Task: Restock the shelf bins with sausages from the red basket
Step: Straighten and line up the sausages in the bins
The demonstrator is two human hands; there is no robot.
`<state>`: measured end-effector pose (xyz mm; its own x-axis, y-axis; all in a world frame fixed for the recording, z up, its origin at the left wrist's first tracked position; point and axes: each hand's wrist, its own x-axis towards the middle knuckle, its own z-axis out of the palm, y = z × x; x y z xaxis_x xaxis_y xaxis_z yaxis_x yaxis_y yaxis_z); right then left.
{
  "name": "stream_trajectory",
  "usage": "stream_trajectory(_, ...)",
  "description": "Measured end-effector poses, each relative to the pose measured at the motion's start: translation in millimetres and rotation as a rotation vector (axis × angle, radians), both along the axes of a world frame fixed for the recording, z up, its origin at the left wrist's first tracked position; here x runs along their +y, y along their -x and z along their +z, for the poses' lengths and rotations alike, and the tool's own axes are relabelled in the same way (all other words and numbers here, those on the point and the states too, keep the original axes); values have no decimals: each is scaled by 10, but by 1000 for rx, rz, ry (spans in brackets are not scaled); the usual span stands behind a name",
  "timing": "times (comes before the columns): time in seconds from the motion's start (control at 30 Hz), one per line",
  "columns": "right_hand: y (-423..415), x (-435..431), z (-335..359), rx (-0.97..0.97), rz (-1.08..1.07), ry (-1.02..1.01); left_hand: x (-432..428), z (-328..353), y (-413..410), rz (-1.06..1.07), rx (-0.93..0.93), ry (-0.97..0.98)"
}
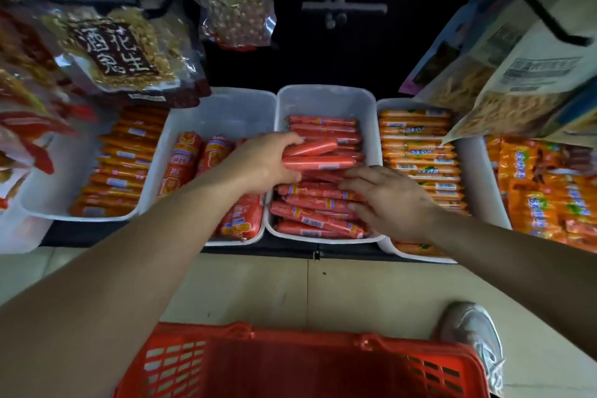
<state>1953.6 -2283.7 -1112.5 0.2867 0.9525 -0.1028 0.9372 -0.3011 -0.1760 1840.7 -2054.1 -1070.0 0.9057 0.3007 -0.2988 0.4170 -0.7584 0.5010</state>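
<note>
Overall: row of white bins on a low shelf [258,250], red basket on the floor [323,287] in front of it.
Left grip [268,161]: curled round two held sausages [315,156], fingers over the top, thumb below; poised over the middle of the middle bin.
Held sausages: red, lying crosswise, one above the other; touching the stack beneath or just clear of it, cannot tell which.
Right grip [391,200]: spread flat with straight fingers, pressing on the red sausages in the near half of the same bin; holds nothing.
Middle bin [323,94]: white, stocked with red sausages [310,220] laid crosswise in layers.
Red basket [290,338]: at the bottom edge of the view, in line with the middle bin, well apart from the shelf; inside too dim to make out.
Bin to the left [226,107]: fatter red-orange sausages [181,165] lying lengthwise, partly hidden by the left forearm.
Far-left bin [42,200]: orange sausages [122,168] stacked crosswise.
Bin to the right [473,171]: yellow-orange sausages [416,152] stacked crosswise, just beside the right grip.
Far right: orange packets [542,203] heaped beside that bin.
Above: peanut bags [116,52] hanging over the left bins, pale snack bags [504,87] over the right ones.
Floor: pale tiles; grey shoe [475,336] just right of the basket.
</note>
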Motion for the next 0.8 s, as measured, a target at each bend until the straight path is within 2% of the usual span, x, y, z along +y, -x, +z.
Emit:
stream_trajectory(0.1, 15, 45, -47, -102, -61, -353, -57, -141, -286, -89, 17, -113)
stream_trajectory(0.17, 28, 114, -57, -145, -167, -414, -84, -248, -376, -146, 24, -110)
stream_trajectory(0.23, 1, 199, -100, -120, -213, -245, -82, -310, -350, -176, -45, -67)
stream_trajectory(0.3, -69, 285, -152, -45, -202, 45, -80, -317, -236, -176, -118, -107)
stream_trajectory(0.4, -170, 412, -213, 5, -189, 250, -95, -255, -25, -221, -75, -229)
stream_trajectory(0.47, -195, 462, -181, -12, -226, 257, -99, -268, 58, -292, 13, -288)
stream_trajectory(0.57, -155, 440, -97, -53, -270, 87, -47, -377, 76, -324, -4, -361)
stream_trajectory(0.67, -135, 359, -89, -67, -215, 151, -33, -450, 8, -260, -50, -389)
stream_trajectory(0.73, -145, 329, -160, -88, -265, 209, -91, -497, -68, -197, -46, -420)
stream_trajectory(0.8, -140, 346, -186, -89, -354, 145, -155, -524, -123, -100, -88, -417)
